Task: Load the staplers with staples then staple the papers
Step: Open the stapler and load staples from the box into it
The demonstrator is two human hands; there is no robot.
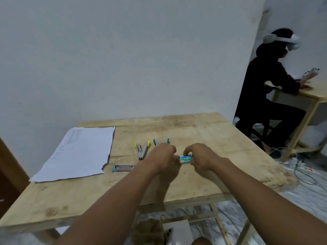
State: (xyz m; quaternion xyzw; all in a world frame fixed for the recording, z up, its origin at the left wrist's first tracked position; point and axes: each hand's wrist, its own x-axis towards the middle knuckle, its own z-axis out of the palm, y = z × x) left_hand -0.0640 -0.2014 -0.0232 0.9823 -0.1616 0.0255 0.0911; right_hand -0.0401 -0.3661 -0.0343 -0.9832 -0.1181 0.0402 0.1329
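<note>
My left hand and my right hand meet over the middle of the wooden table, both gripping a small teal staple box from either end. Behind my left hand a green stapler lies swung open, partly hidden by my knuckles. A yellow stapler lies open to its left. An open staple box tray with staples sits near the papers. A stack of white papers lies on the table's left side.
Another person in dark clothes with a headset sits at a second wooden table at the right. Cables and a power strip lie on the floor beyond the table's right edge. A white wall stands behind.
</note>
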